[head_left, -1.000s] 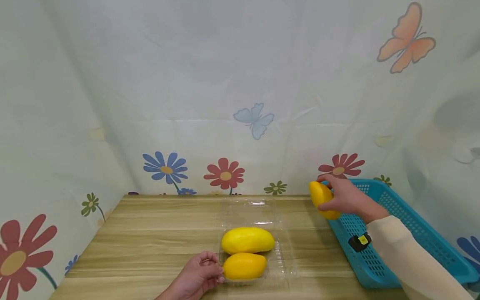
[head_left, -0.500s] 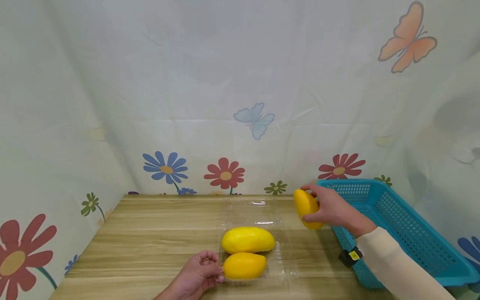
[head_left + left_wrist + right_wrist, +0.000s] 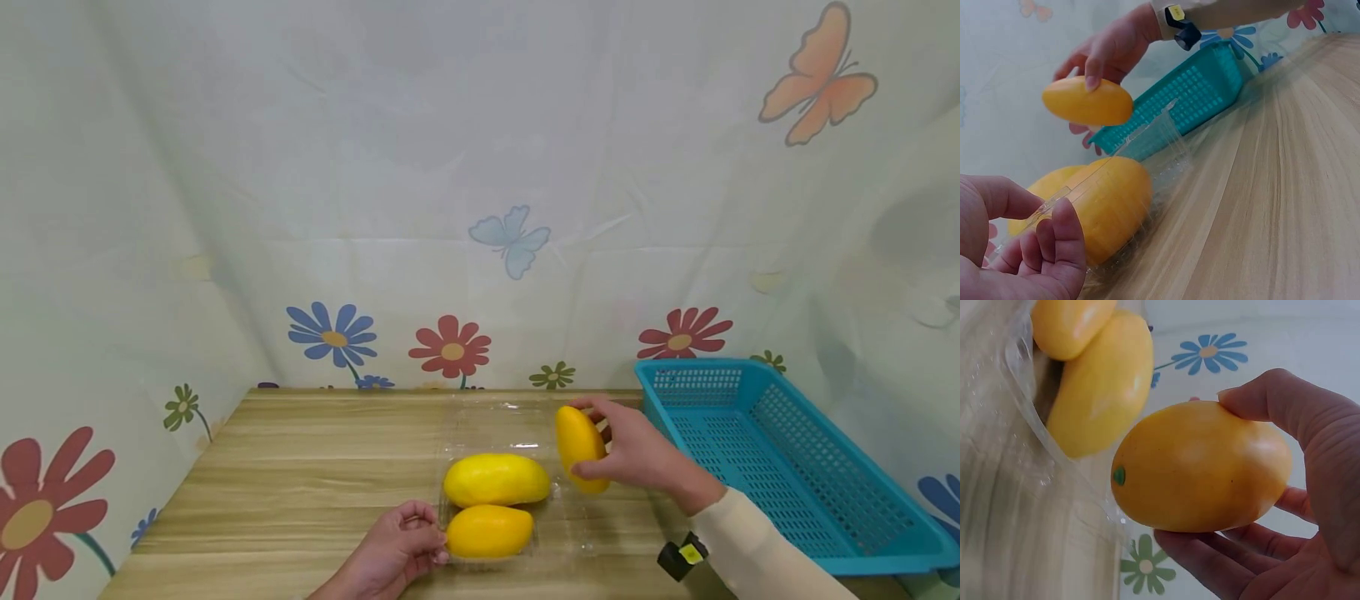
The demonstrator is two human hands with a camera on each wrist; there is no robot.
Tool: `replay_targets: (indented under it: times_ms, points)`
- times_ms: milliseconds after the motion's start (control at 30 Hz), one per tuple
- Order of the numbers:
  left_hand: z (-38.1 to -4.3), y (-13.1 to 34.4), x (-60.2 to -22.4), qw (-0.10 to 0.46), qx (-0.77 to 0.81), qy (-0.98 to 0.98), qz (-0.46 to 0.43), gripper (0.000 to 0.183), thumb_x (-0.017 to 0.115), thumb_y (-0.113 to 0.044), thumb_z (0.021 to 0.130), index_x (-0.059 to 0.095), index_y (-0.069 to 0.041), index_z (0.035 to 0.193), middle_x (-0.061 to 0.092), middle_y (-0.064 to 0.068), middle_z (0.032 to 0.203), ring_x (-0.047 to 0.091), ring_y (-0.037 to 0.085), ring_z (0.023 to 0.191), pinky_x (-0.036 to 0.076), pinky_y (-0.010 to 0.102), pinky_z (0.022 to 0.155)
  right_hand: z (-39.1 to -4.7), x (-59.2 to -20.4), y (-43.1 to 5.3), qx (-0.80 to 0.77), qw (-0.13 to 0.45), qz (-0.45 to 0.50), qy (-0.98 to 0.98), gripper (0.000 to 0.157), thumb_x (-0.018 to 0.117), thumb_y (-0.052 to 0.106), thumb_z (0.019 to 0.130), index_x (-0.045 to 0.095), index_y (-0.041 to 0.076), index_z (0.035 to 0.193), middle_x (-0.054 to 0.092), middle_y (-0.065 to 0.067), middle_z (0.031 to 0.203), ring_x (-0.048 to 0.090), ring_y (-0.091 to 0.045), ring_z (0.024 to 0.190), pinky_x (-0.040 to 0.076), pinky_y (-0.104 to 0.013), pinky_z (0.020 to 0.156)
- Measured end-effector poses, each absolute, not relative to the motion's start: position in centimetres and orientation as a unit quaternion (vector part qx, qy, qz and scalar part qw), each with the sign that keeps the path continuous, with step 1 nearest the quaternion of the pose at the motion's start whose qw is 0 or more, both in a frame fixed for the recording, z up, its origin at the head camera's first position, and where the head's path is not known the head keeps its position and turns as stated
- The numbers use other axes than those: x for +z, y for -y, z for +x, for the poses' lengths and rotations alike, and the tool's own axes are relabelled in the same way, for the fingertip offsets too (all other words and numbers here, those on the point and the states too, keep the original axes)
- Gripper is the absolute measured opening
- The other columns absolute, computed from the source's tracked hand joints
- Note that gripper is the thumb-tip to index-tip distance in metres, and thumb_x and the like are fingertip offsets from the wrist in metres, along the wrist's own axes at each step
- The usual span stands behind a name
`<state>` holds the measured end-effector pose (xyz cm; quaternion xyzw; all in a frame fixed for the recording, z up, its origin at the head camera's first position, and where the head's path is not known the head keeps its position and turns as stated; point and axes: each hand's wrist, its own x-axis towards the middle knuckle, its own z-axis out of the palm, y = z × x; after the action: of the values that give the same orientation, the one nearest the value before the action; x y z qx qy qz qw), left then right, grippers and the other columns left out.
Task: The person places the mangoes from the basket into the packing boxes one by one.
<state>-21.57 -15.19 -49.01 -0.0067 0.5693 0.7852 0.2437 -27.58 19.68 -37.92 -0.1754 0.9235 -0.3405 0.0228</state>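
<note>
My right hand (image 3: 633, 450) grips a yellow mango (image 3: 580, 450) between thumb and fingers, above the right side of a clear plastic clamshell box (image 3: 566, 525). In the right wrist view this mango (image 3: 1200, 469) shows a small green spot at one end. Two more mangoes lie side by side in the box: a brighter yellow one (image 3: 497, 480) behind and an orange-yellow one (image 3: 490, 532) in front. At the box's left edge, my left hand (image 3: 397, 550) pinches the thin plastic rim, as the left wrist view (image 3: 1041, 237) shows, with thumb and fingers.
A blue perforated plastic basket (image 3: 780, 467) stands at the right of the wooden table (image 3: 315, 467). Behind the table hangs a curtain (image 3: 390, 167) printed with flowers and butterflies. The box's lid (image 3: 495, 425) lies folded back toward the curtain.
My right hand has carried the mango left and toward me, from the basket's edge to the box's right side. The left hand and the two mangoes in the box have stayed put.
</note>
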Motion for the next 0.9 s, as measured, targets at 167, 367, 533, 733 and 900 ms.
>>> replay_targets:
  times_ms: [167,367,533,733,900]
  points:
    - [-21.6,15.2,-49.0,0.245,0.785,-0.569,-0.01,0.023,0.067,0.0,0.09,0.049,-0.008,0.102,0.063,-0.002,0.083,0.065,0.012,0.072,0.06,0.026,0.074,-26.9,-38.9,-18.9,-0.354,0.023,-0.2,-0.914,0.075,0.09,0.03,0.074,0.052,0.017,0.137,0.063,-0.009,0.121,0.063,-0.018,0.088,0.061,-0.025,0.073]
    - [-21.6,15.3,-49.1,0.243,0.787,-0.567,-0.009,0.023,0.066,0.001,0.09,0.049,-0.008,0.103,0.063,-0.002,0.082,0.065,0.012,0.072,0.061,0.026,0.074,-26.2,-39.9,-17.8,-0.373,0.043,-0.213,-0.902,0.073,0.09,0.029,0.075,0.053,0.016,0.136,0.062,-0.01,0.12,0.062,-0.02,0.088,0.06,-0.023,0.072]
    - [-21.5,15.2,-49.2,0.241,0.789,-0.565,-0.004,0.023,0.066,0.001,0.089,0.049,-0.008,0.102,0.063,-0.002,0.082,0.065,0.011,0.072,0.061,0.026,0.074,-25.6,-40.5,-17.2,-0.386,0.064,-0.222,-0.893,0.072,0.09,0.03,0.075,0.052,0.017,0.135,0.061,-0.01,0.12,0.061,-0.023,0.091,0.061,-0.025,0.074]
    - [-21.6,15.1,-49.2,0.241,0.79,-0.563,-0.005,0.024,0.066,0.001,0.089,0.049,-0.007,0.102,0.063,-0.001,0.082,0.064,0.012,0.071,0.061,0.026,0.074,-25.0,-41.1,-16.4,-0.355,0.059,-0.224,-0.906,0.073,0.092,0.033,0.072,0.053,0.019,0.132,0.063,-0.003,0.118,0.06,-0.021,0.098,0.059,-0.027,0.077]
    - [-21.6,15.1,-49.1,0.242,0.79,-0.563,-0.009,0.024,0.067,0.002,0.089,0.049,-0.007,0.103,0.062,-0.001,0.082,0.064,0.012,0.071,0.061,0.026,0.073,-24.8,-41.8,-16.1,-0.327,0.059,-0.232,-0.914,0.073,0.092,0.034,0.072,0.052,0.019,0.132,0.062,0.002,0.117,0.057,-0.016,0.1,0.058,-0.028,0.08]
